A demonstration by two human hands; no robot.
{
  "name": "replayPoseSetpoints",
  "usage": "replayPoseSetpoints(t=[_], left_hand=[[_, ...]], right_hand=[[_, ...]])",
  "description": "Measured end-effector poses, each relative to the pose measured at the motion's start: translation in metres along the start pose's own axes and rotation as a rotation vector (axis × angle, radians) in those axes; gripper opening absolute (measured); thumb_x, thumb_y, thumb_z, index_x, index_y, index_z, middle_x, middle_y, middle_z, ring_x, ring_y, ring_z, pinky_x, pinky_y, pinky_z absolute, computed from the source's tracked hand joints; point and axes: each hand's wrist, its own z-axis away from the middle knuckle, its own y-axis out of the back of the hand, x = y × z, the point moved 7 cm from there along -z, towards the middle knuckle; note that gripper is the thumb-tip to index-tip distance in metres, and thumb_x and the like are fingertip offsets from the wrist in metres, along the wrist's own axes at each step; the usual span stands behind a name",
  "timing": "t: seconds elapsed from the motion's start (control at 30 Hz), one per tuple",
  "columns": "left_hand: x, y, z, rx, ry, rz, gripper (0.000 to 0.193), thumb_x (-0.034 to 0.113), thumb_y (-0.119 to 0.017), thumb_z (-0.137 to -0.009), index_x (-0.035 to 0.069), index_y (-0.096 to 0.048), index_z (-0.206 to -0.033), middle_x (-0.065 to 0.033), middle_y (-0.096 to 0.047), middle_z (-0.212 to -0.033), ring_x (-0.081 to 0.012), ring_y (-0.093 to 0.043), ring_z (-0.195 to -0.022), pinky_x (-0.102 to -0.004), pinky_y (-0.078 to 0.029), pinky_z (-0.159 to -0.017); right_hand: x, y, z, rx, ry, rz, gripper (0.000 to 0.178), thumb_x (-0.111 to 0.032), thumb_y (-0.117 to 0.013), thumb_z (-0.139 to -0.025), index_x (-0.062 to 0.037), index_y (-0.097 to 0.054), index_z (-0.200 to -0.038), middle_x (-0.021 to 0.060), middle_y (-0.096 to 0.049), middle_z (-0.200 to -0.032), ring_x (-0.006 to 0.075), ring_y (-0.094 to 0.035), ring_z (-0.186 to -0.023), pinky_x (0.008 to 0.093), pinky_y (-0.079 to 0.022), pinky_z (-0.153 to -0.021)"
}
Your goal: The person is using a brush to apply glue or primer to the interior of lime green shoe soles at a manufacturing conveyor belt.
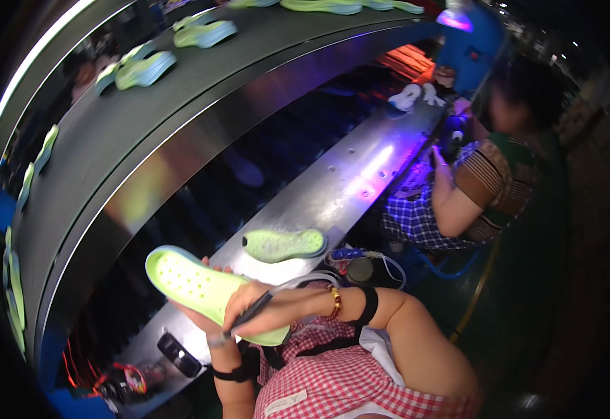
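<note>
A pale green shoe sole [193,283] with small round holes is held tilted in front of me. My left hand [199,320] supports it from beneath, its fingertips showing past the far edge. Over the heel-side half of the sole lies my right hand [271,306], closed round a slim dark-handled tool [255,307]. The kind of tool and its tip cannot be made out. Just beyond my hands a second pale green sole [284,244] lies flat on the metal bench [305,188], holes upward.
A dark conveyor belt [123,133] carrying several green soles curves past the left and far side. On the bench sit a black case [179,354] and white shoe parts [406,98]. A white cable [392,265] hangs at its edge. Another person [487,174] sits at the right under purple light.
</note>
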Motion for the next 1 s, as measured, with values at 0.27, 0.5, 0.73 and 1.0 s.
replayPoseSetpoints(t=[0.27,0.5,0.73,1.0], left_hand=[[-0.004,-0.012,-0.001,0.152,-0.14,0.014,0.092,0.074,-0.033,-0.076,-0.004,-0.035,-0.126,-0.022,-0.054,-0.107,-0.0316,-0.053,-0.1,-0.0441,-0.039,-0.092],[-0.004,-0.029,-0.01,0.032,-0.202,0.019,0.084,0.07,-0.029,-0.08,0.002,-0.032,-0.129,-0.0155,-0.047,-0.12,-0.0317,-0.051,-0.102,-0.044,-0.039,-0.093],[0.005,-0.04,-0.005,-0.055,-0.215,0.063,0.098,0.073,-0.033,-0.076,-0.007,-0.024,-0.132,-0.0241,-0.048,-0.117,-0.0352,-0.048,-0.106,-0.0475,-0.034,-0.098],[0.007,-0.046,-0.015,-0.023,-0.265,0.181,0.097,0.078,-0.036,-0.07,0.0,-0.038,-0.127,-0.0201,-0.053,-0.114,-0.0369,-0.048,-0.107,-0.0464,-0.036,-0.094]], right_hand=[[0.012,0.008,0.013,-0.016,-0.229,-0.152,0.018,-0.007,-0.065,-0.071,-0.0022,-0.067,-0.089,0.0107,-0.065,-0.083,0.0163,-0.061,-0.081,0.0278,-0.046,-0.073],[0.018,0.028,0.018,0.124,-0.189,-0.057,0.015,-0.003,-0.064,-0.07,-0.0017,-0.066,-0.086,0.013,-0.063,-0.089,0.0219,-0.061,-0.082,0.0295,-0.046,-0.077],[0.002,0.035,0.022,0.244,-0.027,0.04,0.019,-0.008,-0.069,-0.067,-0.0044,-0.066,-0.085,0.0112,-0.064,-0.085,0.0267,-0.06,-0.082,0.0334,-0.045,-0.078],[-0.021,0.041,0.034,0.126,-0.041,0.117,0.022,0.0,-0.07,-0.067,-0.0013,-0.066,-0.089,0.0117,-0.065,-0.085,0.022,-0.061,-0.084,0.031,-0.049,-0.076]])
